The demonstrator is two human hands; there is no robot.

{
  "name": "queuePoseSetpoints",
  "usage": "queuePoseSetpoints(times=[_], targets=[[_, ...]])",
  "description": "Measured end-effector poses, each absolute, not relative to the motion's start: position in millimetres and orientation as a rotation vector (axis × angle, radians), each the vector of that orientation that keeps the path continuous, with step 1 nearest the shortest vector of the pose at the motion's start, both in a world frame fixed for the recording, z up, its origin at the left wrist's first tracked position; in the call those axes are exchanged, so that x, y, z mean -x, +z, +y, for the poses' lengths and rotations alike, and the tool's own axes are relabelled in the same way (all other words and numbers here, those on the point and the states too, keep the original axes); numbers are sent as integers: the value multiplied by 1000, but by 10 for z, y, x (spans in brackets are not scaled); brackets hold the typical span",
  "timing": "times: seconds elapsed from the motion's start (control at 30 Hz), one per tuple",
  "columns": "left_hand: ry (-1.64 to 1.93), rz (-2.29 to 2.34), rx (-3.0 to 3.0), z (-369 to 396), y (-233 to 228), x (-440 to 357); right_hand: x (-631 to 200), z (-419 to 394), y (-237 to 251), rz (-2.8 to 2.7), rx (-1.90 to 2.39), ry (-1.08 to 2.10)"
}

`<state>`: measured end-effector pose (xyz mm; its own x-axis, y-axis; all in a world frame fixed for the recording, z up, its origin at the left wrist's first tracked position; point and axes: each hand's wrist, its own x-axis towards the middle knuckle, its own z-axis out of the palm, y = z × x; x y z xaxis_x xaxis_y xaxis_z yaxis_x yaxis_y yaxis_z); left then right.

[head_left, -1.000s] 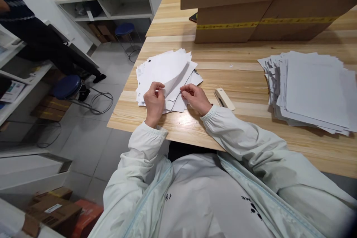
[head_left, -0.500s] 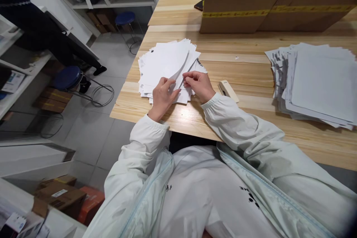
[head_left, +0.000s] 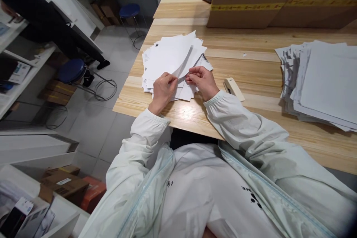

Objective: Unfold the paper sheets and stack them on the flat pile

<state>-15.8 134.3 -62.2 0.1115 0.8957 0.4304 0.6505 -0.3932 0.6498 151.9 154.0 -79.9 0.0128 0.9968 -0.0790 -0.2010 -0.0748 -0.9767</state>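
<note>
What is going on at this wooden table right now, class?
A person in a pale jacket sits at the wooden table, working through a loose pile of white sheets. The left hand lifts the near edge of the top sheets while the right hand pinches a sheet beside it. A cream stapler lies just right of the hands, a second paper stack farther right, and cardboard boxes stand behind.
</note>
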Motion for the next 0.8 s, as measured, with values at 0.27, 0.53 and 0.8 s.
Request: queuePoseSetpoints(times=[0.27,0.53,0.8], targets=[[1379,1408,-1685,1119,-373,99,-1467,1512,-818,-1017,1105,1277],[1188,1267,-1222,1095,-571,142,-1419,1447,-904,-1191,1037,1207],[1193,1227,-1125,1123,-689,144,-1394,1340,-835,-1236,1049,1169]])
